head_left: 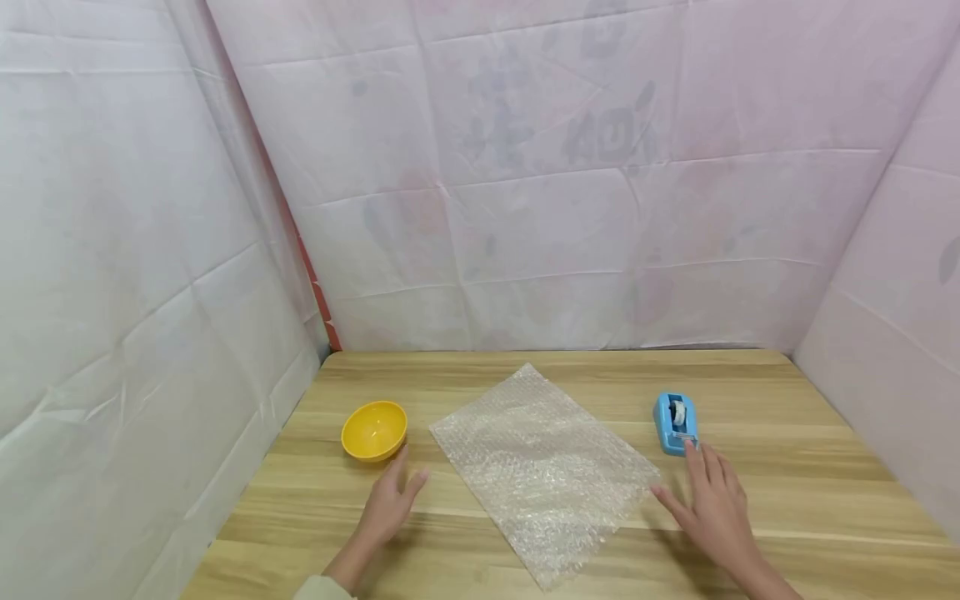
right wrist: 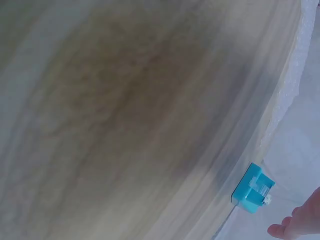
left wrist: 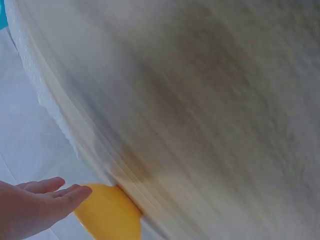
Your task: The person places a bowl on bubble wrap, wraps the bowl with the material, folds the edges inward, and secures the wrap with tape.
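A yellow bowl [head_left: 374,431] stands upright at the table's left, seen also low in the left wrist view [left wrist: 111,212]. Close to its near rim is my left hand [head_left: 388,503], fingers extended and thumb apart; whether it touches the bowl I cannot tell. A sheet of bubble wrap [head_left: 547,475] lies flat in the middle, one corner towards me. My right hand [head_left: 712,504] hovers with fingers spread just in front of a blue tape dispenser [head_left: 677,425] carrying a small roll of tape, its thumb beside the wrap's right corner. Neither hand holds anything.
The wooden table [head_left: 810,467] fills the lower part of the head view. White printed cloth [head_left: 525,208] hangs behind its far edge, with more cloth along the left and right sides. A narrow red strip [head_left: 318,292] shows at the back left corner.
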Demonstrator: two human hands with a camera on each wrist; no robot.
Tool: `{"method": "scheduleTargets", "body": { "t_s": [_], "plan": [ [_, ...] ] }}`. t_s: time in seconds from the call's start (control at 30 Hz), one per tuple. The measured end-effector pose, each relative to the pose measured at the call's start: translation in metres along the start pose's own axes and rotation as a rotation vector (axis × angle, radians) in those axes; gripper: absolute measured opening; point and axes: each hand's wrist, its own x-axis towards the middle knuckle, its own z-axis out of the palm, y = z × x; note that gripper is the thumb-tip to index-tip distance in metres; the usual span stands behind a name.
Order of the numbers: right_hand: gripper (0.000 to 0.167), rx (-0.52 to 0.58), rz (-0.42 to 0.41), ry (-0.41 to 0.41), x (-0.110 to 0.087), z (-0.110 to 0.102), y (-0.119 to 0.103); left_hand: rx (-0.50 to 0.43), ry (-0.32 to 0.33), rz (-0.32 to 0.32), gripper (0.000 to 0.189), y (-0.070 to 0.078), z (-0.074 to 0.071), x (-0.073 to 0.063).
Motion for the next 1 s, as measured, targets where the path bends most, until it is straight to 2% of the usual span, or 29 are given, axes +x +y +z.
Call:
{"method": "scheduleTargets", "body": {
  "t_s": [0.2,0.43,0.57,0.73,0.9,1.0],
  "plan": [
    [0.083,0.022,0.037,-0.028,0.006,0.003,-0.003,-0.119,0.02,-0.099,0.064,-0.003,-0.006,0.003],
    [0.08,0.023,0.078,-0.08,0.013,0.006,-0.006,-0.203,0.076,-0.195,0.064,-0.004,-0.014,0.004],
    [0.079,0.028,0.105,-0.113,0.017,0.01,-0.007,-0.293,0.098,-0.282,0.067,-0.006,-0.019,0.006],
    [0.076,0.043,0.129,-0.121,0.02,0.014,-0.006,-0.389,0.073,-0.362,0.081,-0.012,-0.024,0.011],
    [0.062,0.071,0.147,-0.108,0.023,0.019,-0.006,-0.545,0.06,-0.429,0.089,-0.023,-0.029,0.017],
    [0.054,0.065,0.165,-0.113,0.025,0.023,-0.007,-0.606,0.067,-0.464,0.091,-0.032,-0.033,0.018]
  ]
}}
